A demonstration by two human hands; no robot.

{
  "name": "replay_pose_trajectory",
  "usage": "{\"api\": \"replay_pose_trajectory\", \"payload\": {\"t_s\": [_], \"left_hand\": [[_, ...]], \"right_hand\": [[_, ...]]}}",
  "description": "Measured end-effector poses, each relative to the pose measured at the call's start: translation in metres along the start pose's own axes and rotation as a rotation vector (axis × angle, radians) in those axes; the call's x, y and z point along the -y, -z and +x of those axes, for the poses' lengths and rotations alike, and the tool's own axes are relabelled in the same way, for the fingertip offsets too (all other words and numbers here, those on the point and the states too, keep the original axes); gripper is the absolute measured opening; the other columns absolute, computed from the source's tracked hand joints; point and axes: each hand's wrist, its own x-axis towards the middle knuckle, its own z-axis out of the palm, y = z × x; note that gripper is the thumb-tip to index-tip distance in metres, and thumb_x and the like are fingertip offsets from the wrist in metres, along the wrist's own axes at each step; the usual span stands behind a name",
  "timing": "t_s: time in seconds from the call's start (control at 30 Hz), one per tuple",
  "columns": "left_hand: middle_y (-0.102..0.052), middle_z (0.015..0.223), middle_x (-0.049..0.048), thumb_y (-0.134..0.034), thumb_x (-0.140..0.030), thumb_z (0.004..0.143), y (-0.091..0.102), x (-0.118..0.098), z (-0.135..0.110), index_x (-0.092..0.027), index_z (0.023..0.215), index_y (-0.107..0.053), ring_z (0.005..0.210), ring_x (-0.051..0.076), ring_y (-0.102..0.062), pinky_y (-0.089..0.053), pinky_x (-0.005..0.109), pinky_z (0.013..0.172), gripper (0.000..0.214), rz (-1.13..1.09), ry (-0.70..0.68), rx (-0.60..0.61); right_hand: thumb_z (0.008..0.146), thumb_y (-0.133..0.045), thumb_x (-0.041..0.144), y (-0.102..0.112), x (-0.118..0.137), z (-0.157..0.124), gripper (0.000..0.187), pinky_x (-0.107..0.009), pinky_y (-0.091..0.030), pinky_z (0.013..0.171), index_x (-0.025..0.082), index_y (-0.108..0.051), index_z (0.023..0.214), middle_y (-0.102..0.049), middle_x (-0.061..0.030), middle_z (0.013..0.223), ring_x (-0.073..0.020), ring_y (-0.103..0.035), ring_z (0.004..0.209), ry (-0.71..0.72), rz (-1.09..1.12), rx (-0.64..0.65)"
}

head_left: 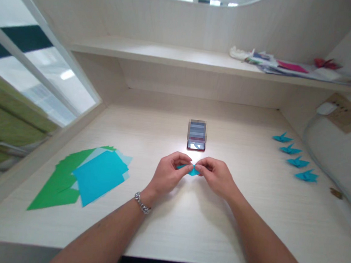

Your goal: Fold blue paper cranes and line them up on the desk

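A small piece of folded blue origami paper [194, 172] is held over the middle of the desk. My left hand [171, 169] pinches its left side between thumb and fingers, and my right hand [216, 174] pinches the right side. Most of the paper is covered by my fingers, so its exact shape cannot be made out. Just beyond my hands lies a phone [197, 134], its screen blurred. Several blue folded paper cranes [297, 162] stand in a slanting row at the right.
Blue paper sheets [100, 176] overlap green sheets [60, 182] on the desk's left. A shelf [158, 52] above the back carries papers [291, 67] at its right. A charger [326, 108] sits in the wall socket, its cable [307, 137] running along the right edge.
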Motion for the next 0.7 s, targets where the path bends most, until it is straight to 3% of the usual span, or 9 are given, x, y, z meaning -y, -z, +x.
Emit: {"api": "replay_pose_trajectory", "payload": {"t_s": [0.27, 0.43, 0.57, 0.7], "left_hand": [[-0.069, 0.086, 0.0065, -0.074, -0.022, 0.074, 0.001, 0.0, 0.0, -0.013, 0.087, -0.064, 0.078, 0.016, -0.067, -0.056, 0.027, 0.072, 0.018, 0.01, -0.025, -0.034], [-0.069, 0.084, 0.0061, -0.074, -0.023, 0.074, 0.003, 0.001, 0.001, -0.013, 0.088, -0.065, 0.076, 0.016, -0.067, -0.056, 0.027, 0.07, 0.02, 0.01, -0.015, -0.056], [-0.069, 0.083, 0.0056, -0.074, -0.023, 0.074, 0.002, 0.0, 0.0, -0.013, 0.086, -0.065, 0.076, 0.016, -0.066, -0.056, 0.027, 0.071, 0.018, 0.01, -0.018, -0.031], [-0.069, 0.082, 0.0049, -0.075, -0.02, 0.073, 0.001, -0.001, 0.0, -0.013, 0.085, -0.064, 0.075, 0.015, -0.067, -0.056, 0.026, 0.07, 0.017, -0.01, -0.004, -0.021]], "right_hand": [[0.087, -0.055, 0.039, 0.001, -0.01, 0.005, 0.027, -0.031, -0.055, 0.066, 0.016, -0.067, 0.082, -0.065, -0.0046, 0.079, -0.0167, -0.063, 0.071, -0.097, 0.298, 0.073], [0.084, -0.061, 0.036, 0.007, -0.008, 0.004, 0.021, -0.031, -0.052, 0.07, 0.017, -0.068, 0.089, -0.067, -0.0054, 0.084, -0.0177, -0.063, 0.075, -0.063, 0.165, 0.013], [0.083, -0.061, 0.03, 0.006, -0.001, 0.001, 0.014, -0.03, -0.049, 0.071, 0.018, -0.068, 0.087, -0.068, -0.0045, 0.083, -0.0175, -0.063, 0.077, -0.003, 0.037, 0.025], [0.086, -0.057, 0.029, 0.004, -0.001, 0.0, 0.015, -0.027, -0.048, 0.065, 0.018, -0.066, 0.083, -0.067, -0.0027, 0.076, -0.0155, -0.062, 0.07, -0.019, 0.054, 0.063]]}}
